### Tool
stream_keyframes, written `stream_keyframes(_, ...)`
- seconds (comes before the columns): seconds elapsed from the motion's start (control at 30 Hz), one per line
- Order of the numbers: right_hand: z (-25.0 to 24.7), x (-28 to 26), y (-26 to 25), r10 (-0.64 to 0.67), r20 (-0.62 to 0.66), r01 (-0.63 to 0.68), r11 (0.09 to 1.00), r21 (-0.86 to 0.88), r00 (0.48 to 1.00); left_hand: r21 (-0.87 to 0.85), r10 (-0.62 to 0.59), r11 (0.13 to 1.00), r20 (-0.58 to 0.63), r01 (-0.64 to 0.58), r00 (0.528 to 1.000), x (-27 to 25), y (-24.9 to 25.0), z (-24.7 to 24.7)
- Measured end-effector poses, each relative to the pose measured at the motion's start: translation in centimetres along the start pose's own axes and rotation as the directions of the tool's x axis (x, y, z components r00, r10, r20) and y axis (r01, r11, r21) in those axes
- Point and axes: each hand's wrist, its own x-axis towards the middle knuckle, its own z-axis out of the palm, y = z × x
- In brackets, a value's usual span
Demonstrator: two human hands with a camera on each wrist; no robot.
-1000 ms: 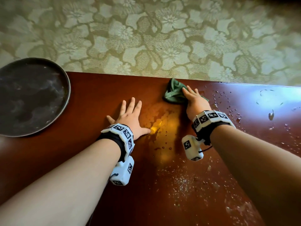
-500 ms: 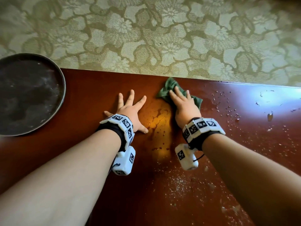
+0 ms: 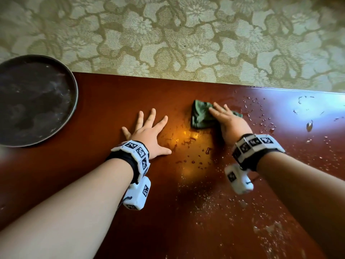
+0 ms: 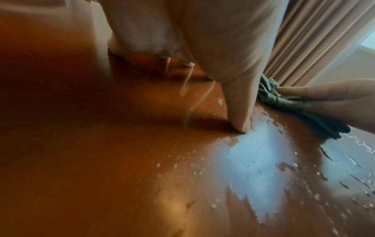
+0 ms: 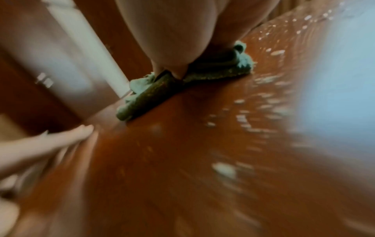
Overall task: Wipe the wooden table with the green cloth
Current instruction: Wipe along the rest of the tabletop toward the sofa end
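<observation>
The crumpled green cloth [image 3: 200, 116] lies on the glossy reddish wooden table [image 3: 112, 101], a little in from its far edge. My right hand [image 3: 229, 122] presses flat on the cloth's right part, fingers straight. The right wrist view shows the cloth [image 5: 146, 97] squashed under that hand [image 5: 182, 32]. My left hand [image 3: 147, 131] rests flat on the wood to the cloth's left, fingers spread, holding nothing. In the left wrist view its thumb [image 4: 239, 104] touches the wet wood beside the cloth [image 4: 284, 99].
Water drops [image 3: 257, 113] and smears cover the table right of and nearer than the cloth. A round dark metal tray [image 3: 75, 101] sits at the table's left end. Beyond the far edge is patterned carpet [image 3: 168, 34]. Curtains [image 4: 314, 40] hang to the right.
My right hand has slid the cloth off the far edge a little toward me, sweeping left and then back right. The left hand has stayed planted.
</observation>
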Motion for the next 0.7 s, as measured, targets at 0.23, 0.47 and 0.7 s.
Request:
stream_keyframes(0.23, 1.2, 1.3, -4.0, 0.089, -0.026, -0.088, 0.995, 0.047, 0.996, -0.007, -0.016, 1.000, 0.014, 0.016, 1.000, 0.1, 0.4, -0.3)
stream_keyframes(0.47, 4.6, -6.0, -5.8, -0.227, 0.122, 0.233, 0.972, -0.033, 0.966, 0.029, 0.016, 0.999, 0.062, -0.018, 0.998, -0.1, 0.1, -0.6)
stream_keyframes(0.7, 5.4, -6.3, -2.9, -0.473, 0.219, 0.494, 0.868, -0.051, 0.853, 0.139, 0.052, 0.987, 0.156, -0.074, 0.986, -1.4, -1.3, 0.0)
